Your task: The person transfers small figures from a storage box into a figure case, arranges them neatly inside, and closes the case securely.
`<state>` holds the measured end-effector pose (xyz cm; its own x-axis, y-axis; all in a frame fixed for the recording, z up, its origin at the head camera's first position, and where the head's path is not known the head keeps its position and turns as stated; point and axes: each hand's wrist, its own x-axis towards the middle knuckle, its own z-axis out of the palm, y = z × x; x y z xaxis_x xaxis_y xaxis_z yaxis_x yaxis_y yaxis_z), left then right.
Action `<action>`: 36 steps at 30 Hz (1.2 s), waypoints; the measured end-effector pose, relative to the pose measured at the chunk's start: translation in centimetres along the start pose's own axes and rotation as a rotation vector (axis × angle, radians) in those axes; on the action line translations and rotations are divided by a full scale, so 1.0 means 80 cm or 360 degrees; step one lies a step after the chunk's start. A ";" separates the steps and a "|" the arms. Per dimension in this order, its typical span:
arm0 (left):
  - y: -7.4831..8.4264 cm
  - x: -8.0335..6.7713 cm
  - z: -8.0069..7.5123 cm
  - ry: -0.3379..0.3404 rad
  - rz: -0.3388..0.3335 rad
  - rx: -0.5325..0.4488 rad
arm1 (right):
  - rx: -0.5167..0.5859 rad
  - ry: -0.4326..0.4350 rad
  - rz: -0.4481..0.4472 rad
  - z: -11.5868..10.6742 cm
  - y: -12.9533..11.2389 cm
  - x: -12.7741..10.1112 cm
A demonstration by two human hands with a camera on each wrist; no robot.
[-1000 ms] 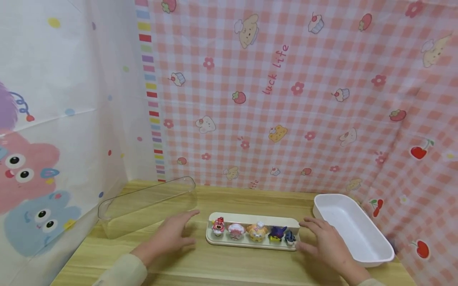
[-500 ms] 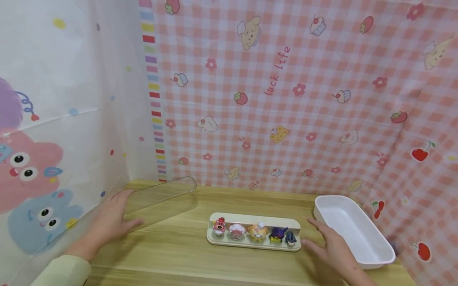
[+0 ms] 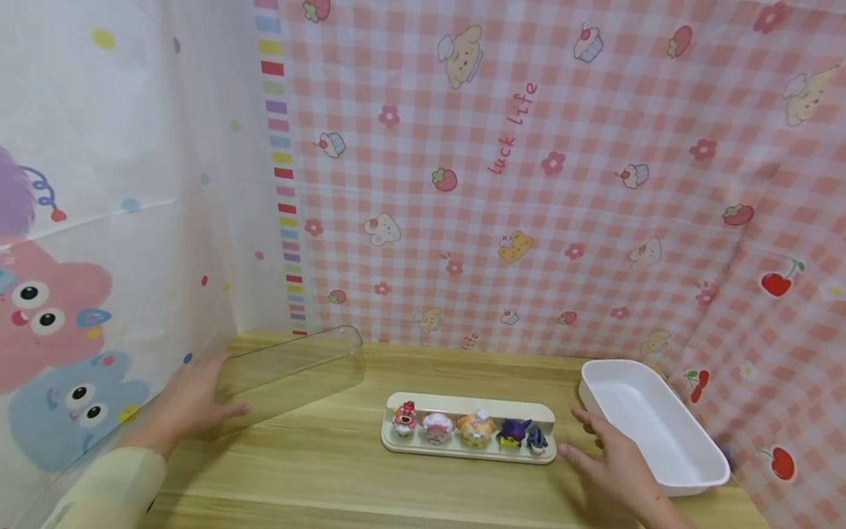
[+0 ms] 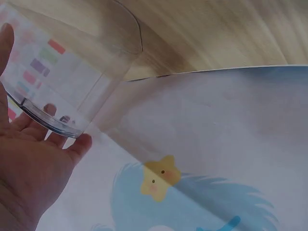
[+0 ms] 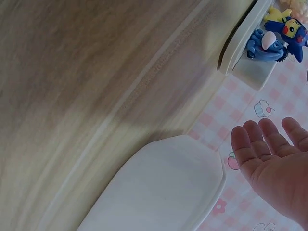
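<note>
near the table's [image 3: 410, 485] back left corner, left hand [image 3: 192, 400] spread flat against clear lid [image 3: 291, 371], unpinched; could slip, topple. right hand [image 3: 611, 459] open beside figurine tray [image 3: 463, 450]; could nudge it.

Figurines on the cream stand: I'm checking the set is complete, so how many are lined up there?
5, in one row on the cream stand: red-capped figurine at the left end, white, orange, purple, blue at the right end. None seems hidden.
</note>
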<state>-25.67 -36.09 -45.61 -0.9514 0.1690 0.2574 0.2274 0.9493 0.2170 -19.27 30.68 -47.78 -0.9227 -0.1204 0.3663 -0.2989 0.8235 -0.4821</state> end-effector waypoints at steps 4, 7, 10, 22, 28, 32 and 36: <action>-0.002 0.007 -0.002 -0.0055 -0.0048 -0.0032 | 0.0013 -0.0047 0.0029 0.001 0.002 0.001; -0.001 0.011 -0.007 -0.0114 -0.0083 -0.0067 | 0.0026 -0.0076 0.0044 0.002 0.003 0.002; 0.000 0.015 -0.014 -0.0196 -0.0112 -0.0119 | 0.0033 -0.0076 0.0041 0.003 0.004 0.002; -0.015 0.025 -0.019 -0.0374 -0.0105 -0.0338 | 0.0024 -0.0064 0.0050 0.003 0.005 0.001; -0.008 0.018 -0.020 -0.0272 -0.0128 -0.0469 | -0.0003 -0.0016 0.0031 -0.001 0.005 0.002; 0.013 0.020 -0.032 -0.0211 -0.0079 -0.0489 | -0.0004 0.0032 0.0000 -0.009 -0.001 0.009; 0.047 0.031 -0.049 -0.0162 0.0048 -0.0425 | 0.0016 0.0050 -0.0028 -0.023 -0.013 0.025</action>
<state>-26.39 -33.16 -40.47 -0.9564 0.2345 0.1744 0.2894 0.8425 0.4544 -20.33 30.63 -45.07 -0.9091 -0.1172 0.3998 -0.3178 0.8156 -0.4835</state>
